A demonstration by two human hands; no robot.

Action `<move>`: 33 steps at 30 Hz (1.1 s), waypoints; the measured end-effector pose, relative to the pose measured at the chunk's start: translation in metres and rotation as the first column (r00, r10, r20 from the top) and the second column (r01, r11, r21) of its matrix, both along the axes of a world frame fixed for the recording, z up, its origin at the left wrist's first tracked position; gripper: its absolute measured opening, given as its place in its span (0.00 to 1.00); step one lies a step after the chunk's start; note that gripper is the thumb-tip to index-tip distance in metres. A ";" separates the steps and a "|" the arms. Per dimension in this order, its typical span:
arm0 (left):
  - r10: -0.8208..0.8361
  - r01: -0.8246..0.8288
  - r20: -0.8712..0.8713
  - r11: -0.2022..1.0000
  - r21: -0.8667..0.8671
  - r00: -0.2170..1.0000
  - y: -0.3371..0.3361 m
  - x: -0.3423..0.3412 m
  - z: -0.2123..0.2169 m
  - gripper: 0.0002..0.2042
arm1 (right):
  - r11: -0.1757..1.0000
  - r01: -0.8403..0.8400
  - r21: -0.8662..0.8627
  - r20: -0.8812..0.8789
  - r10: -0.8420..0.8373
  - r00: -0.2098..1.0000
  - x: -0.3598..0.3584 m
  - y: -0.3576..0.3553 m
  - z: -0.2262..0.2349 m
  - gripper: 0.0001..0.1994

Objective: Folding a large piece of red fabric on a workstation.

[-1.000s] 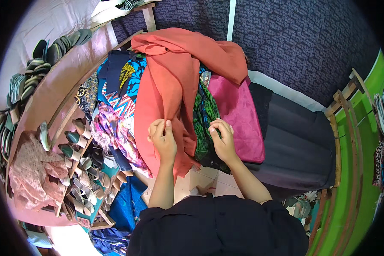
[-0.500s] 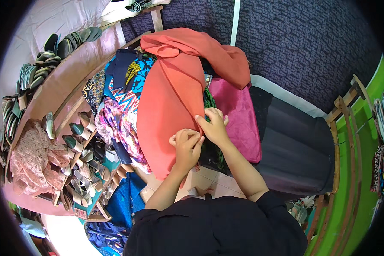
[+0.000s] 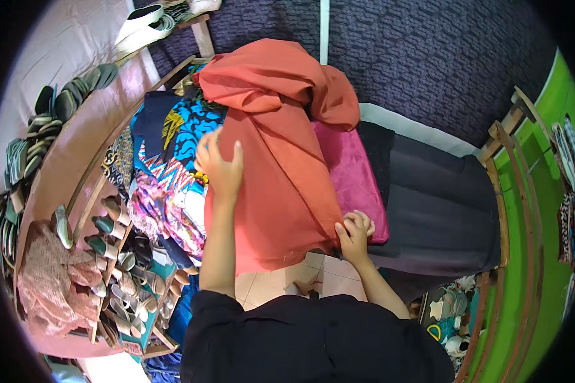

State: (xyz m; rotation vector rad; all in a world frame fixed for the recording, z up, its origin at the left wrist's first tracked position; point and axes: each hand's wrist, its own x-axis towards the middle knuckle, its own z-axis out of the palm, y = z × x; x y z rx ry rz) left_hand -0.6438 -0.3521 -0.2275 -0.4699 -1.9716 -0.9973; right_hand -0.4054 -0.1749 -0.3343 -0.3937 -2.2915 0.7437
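Left hand [image 3: 218,163] lies flat and open on the upper left part of the orange-red cloth [image 3: 281,185], fingers spread and palm down, gripping nothing; it seems to press the fabric so it stays smooth against the pile beneath. Right hand [image 3: 356,231] is curled closed at the cloth's lower right corner, pinching its hem between thumb and fingers, apparently to keep that edge taut and straight. The cloth itself hangs down the front of a heap of garments, its bunched top resting at the heap's far edge near the dark patterned wall [image 3: 428,57].

To its left edge, bright printed fabrics [image 3: 172,159] show from under it; to its right, a magenta cloth [image 3: 351,172] and a dark grey cloth [image 3: 434,210]. Along the wooden rack [image 3: 108,191] at the left stand rows of sandals [image 3: 105,230].
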 end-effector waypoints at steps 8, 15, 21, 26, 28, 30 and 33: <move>0.122 -0.086 0.127 0.963 -0.255 0.984 0.048 -0.078 0.035 0.32 | 0.992 0.121 -0.028 0.067 -0.119 0.991 0.021 -0.005 -0.022 0.10; -0.141 0.125 -0.065 0.971 -0.202 0.988 0.037 -0.118 -0.002 0.09 | 0.998 0.068 -0.012 0.022 -0.067 0.997 0.018 -0.017 -0.014 0.10; -0.185 0.202 0.123 0.969 -0.143 0.975 0.045 -0.031 -0.031 0.08 | 0.996 0.085 -0.013 0.022 -0.084 0.996 0.026 -0.015 -0.015 0.11; -0.310 0.317 0.169 0.948 -0.017 0.936 0.031 0.050 -0.032 0.06 | 0.995 0.046 -0.084 0.038 -0.043 0.998 0.046 -0.023 -0.013 0.11; -0.315 0.317 0.107 0.948 0.000 0.943 0.024 0.085 -0.026 0.05 | 0.994 0.032 -0.108 0.050 -0.027 0.998 0.059 -0.028 -0.015 0.11; -0.294 0.293 0.055 0.956 0.015 0.954 0.015 0.115 -0.024 0.03 | 0.978 0.055 -0.201 -0.003 -0.057 0.998 0.073 -0.030 -0.019 0.10; -0.245 0.248 -0.075 0.968 0.036 0.967 -0.003 0.158 -0.021 0.07 | 0.959 0.065 -0.275 -0.036 -0.077 0.996 0.095 -0.030 -0.012 0.16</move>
